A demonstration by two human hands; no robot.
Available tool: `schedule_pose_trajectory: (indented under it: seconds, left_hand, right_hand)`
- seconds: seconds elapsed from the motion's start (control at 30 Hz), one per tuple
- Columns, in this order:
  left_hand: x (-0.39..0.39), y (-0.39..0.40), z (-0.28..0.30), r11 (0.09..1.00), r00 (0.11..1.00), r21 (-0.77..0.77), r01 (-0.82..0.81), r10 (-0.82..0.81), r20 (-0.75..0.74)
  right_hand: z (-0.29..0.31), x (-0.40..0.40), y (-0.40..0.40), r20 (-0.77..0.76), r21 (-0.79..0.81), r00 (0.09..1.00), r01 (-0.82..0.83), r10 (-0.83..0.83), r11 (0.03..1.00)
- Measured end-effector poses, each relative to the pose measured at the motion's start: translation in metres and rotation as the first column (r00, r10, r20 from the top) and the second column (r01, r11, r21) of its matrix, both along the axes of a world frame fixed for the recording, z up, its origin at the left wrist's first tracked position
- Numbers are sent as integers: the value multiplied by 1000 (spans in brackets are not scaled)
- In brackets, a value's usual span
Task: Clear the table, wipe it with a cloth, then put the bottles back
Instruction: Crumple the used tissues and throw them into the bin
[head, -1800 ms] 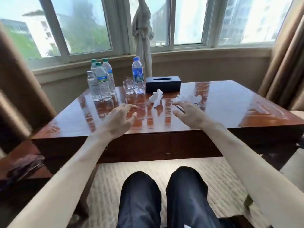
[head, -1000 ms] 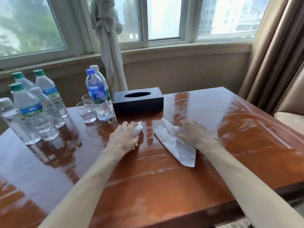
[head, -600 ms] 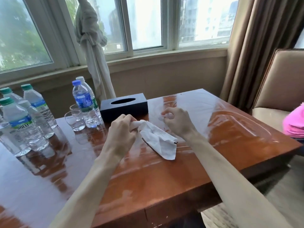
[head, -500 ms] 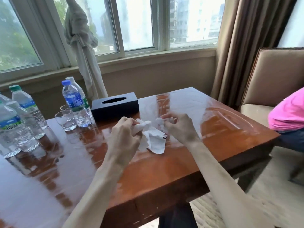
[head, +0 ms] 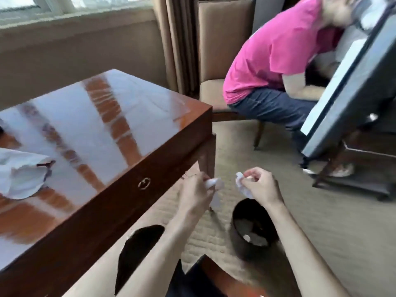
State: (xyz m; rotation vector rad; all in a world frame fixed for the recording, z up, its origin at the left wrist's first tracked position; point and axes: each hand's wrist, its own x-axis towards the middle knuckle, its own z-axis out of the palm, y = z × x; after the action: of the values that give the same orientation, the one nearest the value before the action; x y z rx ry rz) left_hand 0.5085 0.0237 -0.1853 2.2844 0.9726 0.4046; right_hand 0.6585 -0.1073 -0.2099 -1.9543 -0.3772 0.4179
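My left hand [head: 196,192] grips a crumpled white tissue [head: 214,184] off the table's right side, above the carpet. Close beside it, my right hand [head: 260,188] pinches a second crumpled tissue [head: 241,185] over the near rim of a black waste bin [head: 251,229] that stands on the floor. A larger white tissue [head: 20,173] lies on the glossy wooden table [head: 90,129] at the left edge of the view. The water bottles are out of view.
A person in a pink shirt [head: 276,48] sits bent forward on a beige chair [head: 222,41] beyond the table's corner. A dark tilted panel [head: 351,78] stands at the right. Beige carpet [head: 321,221] surrounds the bin, which holds some scraps.
The view has swung right, away from the bottles and tissue box. Both hands left the tabletop with a tissue each and now hover by the floor bin; one tissue stayed on the table.
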Motion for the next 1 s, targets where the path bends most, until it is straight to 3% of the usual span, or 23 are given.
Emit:
schedule_pose_trajectory:
  seconds: [0.17,0.3,0.4,0.53,0.7,0.8,0.93,1.0]
  left_hand:
    - [96,-33,-106,955,967,-272,116,-171,-189]
    - [140,-50,-173,905,919,-397,151,-277,-280]
    - [148,-54,-202,805,871,-555,209,-411,-269]
    - [139,-40,-202,772,826,-582,257,-488,-282]
    - [108,-9,-157,805,709,-408,430,-581,-401]
    - [90,4,-108,843,733,-244,479,-537,-417]
    - [42,12,-47,892,855,16,452,-428,-293]
    - [1,15,-13,915,911,128,382,-350,-218]
  right_hand:
    - [-75,49,-64,-79,-203,986,131,-149,971]
    - [-124,64,-81,-149,-389,975,96,-165,916]
    - [-158,79,-78,-190,-477,968,55,-165,877]
    - [-199,97,-62,-229,-558,960,7,-162,830]
    - [-236,113,-40,-327,-665,945,-218,-15,714]
    - [-220,101,-15,-329,-672,936,-328,129,664]
    - [-136,62,19,-137,-517,921,-382,366,766]
    - [-81,32,31,62,-386,896,-385,440,838]
